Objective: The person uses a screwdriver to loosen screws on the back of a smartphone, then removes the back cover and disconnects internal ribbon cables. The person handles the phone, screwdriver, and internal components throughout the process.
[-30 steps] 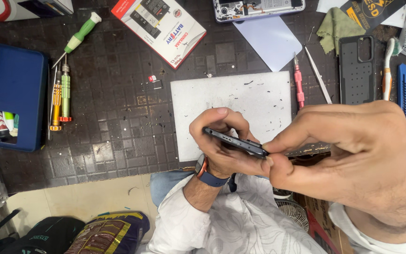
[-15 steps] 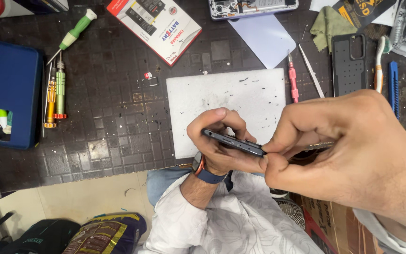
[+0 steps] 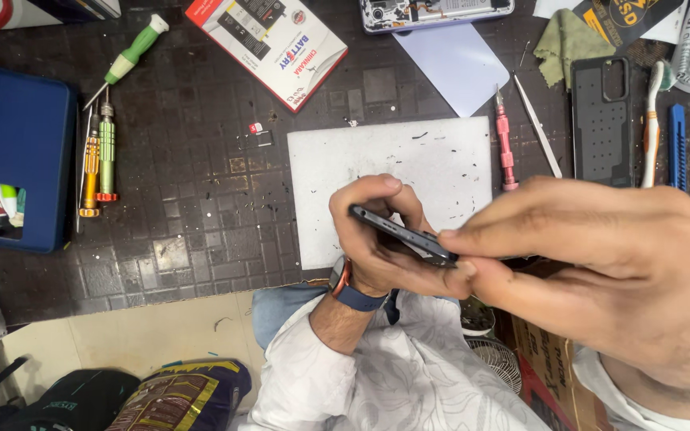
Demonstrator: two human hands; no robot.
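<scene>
A dark slim phone (image 3: 399, 234) is held edge-on above the near edge of a white work mat (image 3: 377, 160). My left hand (image 3: 373, 239), with a blue watch band at the wrist, wraps around the phone's left end. My right hand (image 3: 600, 263) pinches the phone's right end between thumb and fingertips and hides that end. Both hands hover over my lap in a white patterned shirt.
On the dark tiled bench: a blue case (image 3: 21, 156), green and orange screwdrivers (image 3: 101, 156), a red-white box (image 3: 269, 44), an opened phone (image 3: 433, 12), a pale blue sheet (image 3: 461, 64), a red screwdriver (image 3: 506, 144), tweezers (image 3: 538, 132), a black phone cover (image 3: 602, 120), a toothbrush (image 3: 652, 128).
The hands and phone have kept the same grip. The view has shifted slightly, so the bench items sit a little higher and further left.
</scene>
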